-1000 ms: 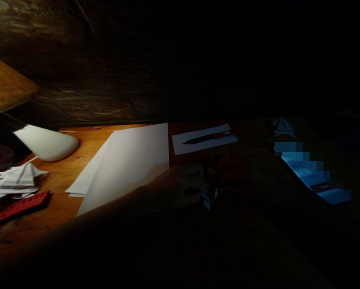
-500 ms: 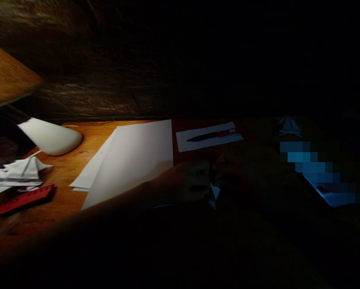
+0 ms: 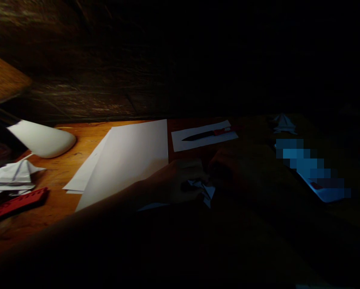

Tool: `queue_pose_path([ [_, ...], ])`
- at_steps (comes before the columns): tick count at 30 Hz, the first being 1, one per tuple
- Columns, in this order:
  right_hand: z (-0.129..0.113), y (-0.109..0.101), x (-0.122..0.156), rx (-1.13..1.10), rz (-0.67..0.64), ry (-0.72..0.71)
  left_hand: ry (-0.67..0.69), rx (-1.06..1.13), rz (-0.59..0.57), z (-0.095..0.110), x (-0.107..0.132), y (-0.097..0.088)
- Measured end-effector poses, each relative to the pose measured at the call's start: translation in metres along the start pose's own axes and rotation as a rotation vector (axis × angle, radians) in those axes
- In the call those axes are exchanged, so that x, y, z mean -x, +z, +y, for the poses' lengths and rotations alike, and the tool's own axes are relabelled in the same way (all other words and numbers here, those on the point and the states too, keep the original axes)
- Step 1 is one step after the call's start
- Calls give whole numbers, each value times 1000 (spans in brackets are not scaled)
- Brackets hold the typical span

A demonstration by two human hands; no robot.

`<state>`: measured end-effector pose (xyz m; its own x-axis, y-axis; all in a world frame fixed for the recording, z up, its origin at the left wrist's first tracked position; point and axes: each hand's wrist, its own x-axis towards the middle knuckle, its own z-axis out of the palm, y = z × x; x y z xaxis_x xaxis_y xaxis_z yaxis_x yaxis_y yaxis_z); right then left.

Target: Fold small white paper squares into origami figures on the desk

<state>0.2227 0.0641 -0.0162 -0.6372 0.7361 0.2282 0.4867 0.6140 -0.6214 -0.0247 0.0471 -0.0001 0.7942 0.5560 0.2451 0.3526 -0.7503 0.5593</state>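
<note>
My left hand (image 3: 187, 174) reaches in from the lower left, its fingers closed on a small folded paper (image 3: 208, 193) with pointed white flaps. Just right of it, my right hand (image 3: 224, 163) is bent inward with curled fingers meeting the upper side of that paper; deep shadow hides most of its fingertips. Beyond both hands a knife (image 3: 199, 136) with a dark blade and red handle lies on a paper strip (image 3: 177, 143). Large white sheets (image 3: 131, 160) lie partly under my left forearm.
At left are a lamp with a white base (image 3: 47, 138), a folded paper figure (image 3: 14, 176) and a red perforated object (image 3: 20, 202). To the right, another paper figure (image 3: 284, 123) sits behind a lit, blurred phone (image 3: 321, 192). A dark wall (image 3: 101, 92) rises behind the table.
The view has shifted slightly, so things on the table appear a little further left. My hands have turned the folded paper somewhat, and more of its white folds show beside my left fingers.
</note>
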Motion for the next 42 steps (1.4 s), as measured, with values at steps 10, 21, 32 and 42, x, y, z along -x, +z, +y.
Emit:
queue_pose_path([
  [10, -9, -14, -2, 131, -14, 173, 70, -141, 41, 5, 4, 9],
  [21, -6, -6, 7, -85, -51, 176, 77, -187, 14, 8, 5, 14],
  [32, -10, -12, 6, -168, -120, 86, 69, -134, 45, 9, 3, 18],
  [42, -21, -12, 8, -81, -161, 263, 78, -218, 12, 9, 0, 13],
])
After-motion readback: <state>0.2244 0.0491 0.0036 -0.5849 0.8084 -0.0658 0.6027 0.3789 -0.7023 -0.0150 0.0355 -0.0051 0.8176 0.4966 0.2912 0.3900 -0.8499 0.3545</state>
